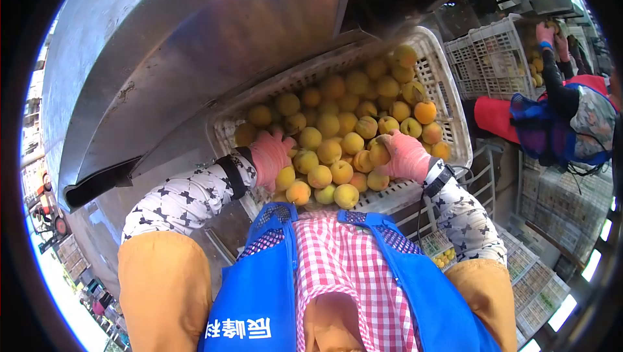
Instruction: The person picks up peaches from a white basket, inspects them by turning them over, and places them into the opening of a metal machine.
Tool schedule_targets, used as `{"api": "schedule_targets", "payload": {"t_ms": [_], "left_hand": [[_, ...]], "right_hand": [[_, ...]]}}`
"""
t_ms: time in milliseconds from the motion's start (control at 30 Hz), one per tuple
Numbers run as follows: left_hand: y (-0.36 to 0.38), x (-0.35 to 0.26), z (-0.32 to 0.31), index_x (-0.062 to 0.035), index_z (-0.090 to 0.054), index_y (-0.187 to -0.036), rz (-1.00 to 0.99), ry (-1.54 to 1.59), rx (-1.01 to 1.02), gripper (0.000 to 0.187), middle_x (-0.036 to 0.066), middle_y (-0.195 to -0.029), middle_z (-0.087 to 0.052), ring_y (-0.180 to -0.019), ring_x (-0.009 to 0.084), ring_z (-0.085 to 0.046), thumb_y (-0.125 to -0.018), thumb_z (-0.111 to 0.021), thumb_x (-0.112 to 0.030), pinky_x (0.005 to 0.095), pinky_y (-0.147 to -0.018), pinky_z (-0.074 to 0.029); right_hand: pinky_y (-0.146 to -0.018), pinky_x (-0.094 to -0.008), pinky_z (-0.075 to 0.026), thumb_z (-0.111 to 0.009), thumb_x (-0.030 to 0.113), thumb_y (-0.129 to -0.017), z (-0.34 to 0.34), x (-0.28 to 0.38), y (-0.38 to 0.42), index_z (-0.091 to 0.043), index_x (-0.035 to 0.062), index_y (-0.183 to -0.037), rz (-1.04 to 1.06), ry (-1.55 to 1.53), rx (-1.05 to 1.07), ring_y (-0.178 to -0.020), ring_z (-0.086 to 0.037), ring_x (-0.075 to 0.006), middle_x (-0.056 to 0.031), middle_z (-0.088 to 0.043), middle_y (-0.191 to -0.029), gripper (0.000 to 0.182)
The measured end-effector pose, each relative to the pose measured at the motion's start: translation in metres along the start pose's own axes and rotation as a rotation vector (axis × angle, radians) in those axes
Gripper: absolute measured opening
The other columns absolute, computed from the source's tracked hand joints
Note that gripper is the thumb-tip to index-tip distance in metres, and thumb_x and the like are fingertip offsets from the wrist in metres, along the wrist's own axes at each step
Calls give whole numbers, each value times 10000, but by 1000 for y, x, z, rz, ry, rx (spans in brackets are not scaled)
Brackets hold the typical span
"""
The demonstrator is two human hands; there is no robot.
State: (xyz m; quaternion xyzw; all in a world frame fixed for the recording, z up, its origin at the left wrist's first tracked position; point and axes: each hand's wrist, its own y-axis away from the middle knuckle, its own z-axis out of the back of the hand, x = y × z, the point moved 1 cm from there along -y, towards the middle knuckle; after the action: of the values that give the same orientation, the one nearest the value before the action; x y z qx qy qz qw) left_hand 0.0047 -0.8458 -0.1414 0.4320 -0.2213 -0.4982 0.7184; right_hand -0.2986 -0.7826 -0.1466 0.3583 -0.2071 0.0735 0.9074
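Note:
A white plastic crate (448, 92) with slotted walls holds several yellow-orange fruits (329, 151). Inside its left part, my left hand (270, 159), in a pink glove, rests against the fruits with its fingers pointing down among them; whether it grips one is hidden. On the right side my right hand (406, 156), also gloved in pink, has its fingers curled round a yellow fruit (379, 154) near the crate's front wall.
A large metal housing (195, 47) rises behind and left of the crate. At the right, a co-worker (558, 108) in pink gloves handles fruit beside another white crate (487, 56). Stacked crates (535, 287) stand lower right, beyond a metal rack (483, 180).

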Motion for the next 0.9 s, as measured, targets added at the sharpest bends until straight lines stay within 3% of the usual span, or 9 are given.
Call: {"api": "schedule_targets", "payload": {"t_ms": [67,100,233,300,333,433,567,700,900], "left_hand": [[-2,2,3,-165,-736,-1125,-98,-28,-30,642,77,-1174,-584,-1120,302,-537,-616,-819,-549,467,-852,-482],[-8,8,-4,-165,-736,-1125,-78,-41,-40,642,77,-1174,-584,-1120,302,-537,-616,-819,-549,467,-852,-482],[-6,25,10,-135,-686,-1199,-64,970,-271,568,97,-1122,-639,-1060,285,-635,-761,-768,-486,437,-941,-493],[12,15,41,-66,-600,-1282,-373,2252,-446,623,91,-1165,-644,-1113,249,-626,-819,-736,-461,405,-1008,-486],[19,11,58,-26,-548,-1303,-587,2442,-424,647,95,-1227,-623,-1161,224,-604,-846,-718,-451,392,-1046,-475],[9,1,82,-38,-555,-1285,-758,2374,-864,623,103,-1235,-612,-1167,242,-595,-847,-718,-450,418,-1039,-478],[17,-2,104,-40,-518,-1332,-994,2312,-1023,623,77,-1269,-574,-1120,181,-581,-882,-701,-431,345,-1012,-463],[14,11,106,-70,-589,-1262,-638,2095,-1095,531,8,-1164,-617,-1070,125,-567,-875,-711,-413,306,-957,-459],[15,2,100,-78,-609,-1244,-506,2192,-1065,465,-14,-1139,-625,-1053,109,-562,-887,-737,-348,295,-968,-436]], "right_hand": [[-918,-385,-519,-796,251,-727,15,-4,-2,-536,7,-1361,297,-523,-224,-1020,-636,-295,-165,-613,-1092,727],[-978,-340,-481,-786,240,-764,32,10,8,-503,6,-1407,140,-1019,-82,-1081,-606,-203,-96,-610,-1150,740],[-1060,-333,-428,-856,250,-740,68,37,27,-407,-10,-1484,270,-1407,-200,-1217,-549,-175,-87,-555,-1331,908],[-1095,-345,-397,-858,276,-757,62,39,20,-428,-12,-1473,396,-1258,-438,-1289,-496,-192,-94,-492,-1393,884],[-1111,-353,-379,-853,281,-769,63,45,19,-450,-11,-1457,465,-1221,-474,-1316,-468,-204,-100,-459,-1419,849],[-1129,-372,-356,-837,305,-794,66,58,16,-521,-2,-1396,541,-1119,-589,-1349,-442,-237,-131,-451,-1426,746],[-1082,-369,-413,-794,186,-780,97,59,13,-529,-10,-1375,457,-927,-904,-1252,-528,-256,-153,-530,-1337,680],[-994,-406,-482,-786,55,-717,134,65,-26,-551,44,-1360,391,-408,-1326,-1133,-578,-353,-178,-589,-1204,685],[-977,-438,-462,-781,129,-753,142,75,-91,-599,34,-1260,163,-357,-1223,-1099,-560,-405,-219,-592,-1201,547]]}}
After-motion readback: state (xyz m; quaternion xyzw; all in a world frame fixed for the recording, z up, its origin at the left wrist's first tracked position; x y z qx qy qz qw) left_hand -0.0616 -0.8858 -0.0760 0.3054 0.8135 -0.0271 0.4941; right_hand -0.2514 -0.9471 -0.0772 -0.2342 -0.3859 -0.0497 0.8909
